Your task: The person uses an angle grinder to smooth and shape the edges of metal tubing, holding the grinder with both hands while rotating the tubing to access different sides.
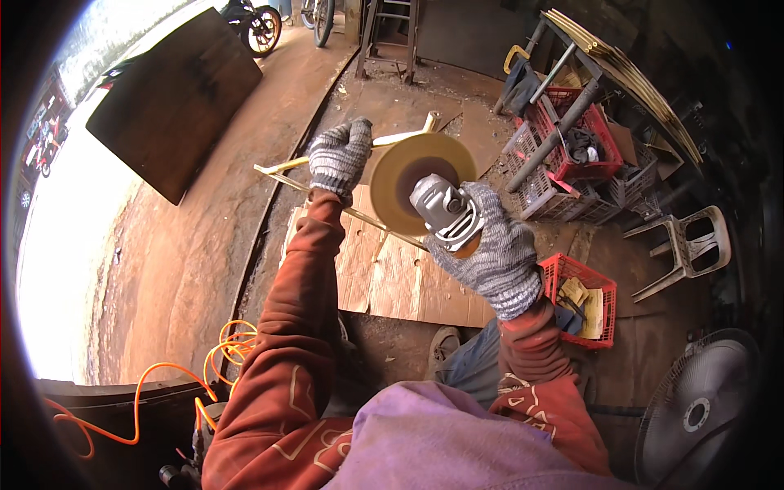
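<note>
Presently, left hand [340,155] closed round frame [287,165], bar jutting out both sides of fist. Right hand [494,257] wrapped round grinder [445,210], disc [394,181] ahead, just right of left hand, overlapping frame; contact unclear. Cardboard [392,286] beneath.

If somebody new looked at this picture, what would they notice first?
Probably the angle grinder with its big, round, yellowish-brown disc, near the middle of the picture in the gloved right grip. To its left, the gloved left grip is closed around a pale tubular frame. Next would come the bright orange hose, looping at the lower left.
</note>
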Motion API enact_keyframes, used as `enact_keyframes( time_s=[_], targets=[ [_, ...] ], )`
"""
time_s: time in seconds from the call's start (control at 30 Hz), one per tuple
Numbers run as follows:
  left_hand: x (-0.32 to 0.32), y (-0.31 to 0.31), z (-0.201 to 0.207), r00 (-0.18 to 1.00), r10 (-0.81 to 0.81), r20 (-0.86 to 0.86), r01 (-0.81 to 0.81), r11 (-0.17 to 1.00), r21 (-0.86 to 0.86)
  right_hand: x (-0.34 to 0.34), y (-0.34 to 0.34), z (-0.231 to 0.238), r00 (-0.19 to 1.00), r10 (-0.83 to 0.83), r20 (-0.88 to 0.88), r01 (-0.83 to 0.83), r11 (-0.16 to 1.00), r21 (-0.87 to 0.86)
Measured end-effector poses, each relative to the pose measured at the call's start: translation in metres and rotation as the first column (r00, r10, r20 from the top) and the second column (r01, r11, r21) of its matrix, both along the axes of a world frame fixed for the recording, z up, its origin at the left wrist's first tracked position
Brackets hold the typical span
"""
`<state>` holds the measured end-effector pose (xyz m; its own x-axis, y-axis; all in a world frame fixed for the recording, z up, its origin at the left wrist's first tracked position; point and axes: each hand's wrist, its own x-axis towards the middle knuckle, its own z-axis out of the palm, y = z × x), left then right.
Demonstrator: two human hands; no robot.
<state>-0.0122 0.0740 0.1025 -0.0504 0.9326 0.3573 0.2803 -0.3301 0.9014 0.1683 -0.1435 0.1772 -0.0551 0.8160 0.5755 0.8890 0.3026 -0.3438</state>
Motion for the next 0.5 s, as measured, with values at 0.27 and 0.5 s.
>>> enact_keyframes(
  time_s=[0.27, 0.5],
  targets=[
    [0.002, -0.002, 0.0, 1.0, -0.005, -0.012, 0.005, 1.0, 0.004, 0.001, 0.002, -0.004, 1.0, 0.016, 0.0, -0.016, 1.0, -0.004],
    [0.012, -0.01, 0.007, 1.0, -0.022, 0.015, 0.022, 0.999, -0.034, 0.005, 0.004, 0.001, 0.998, 0.038, 0.052, -0.036, 0.998, -0.047]
  ],
)
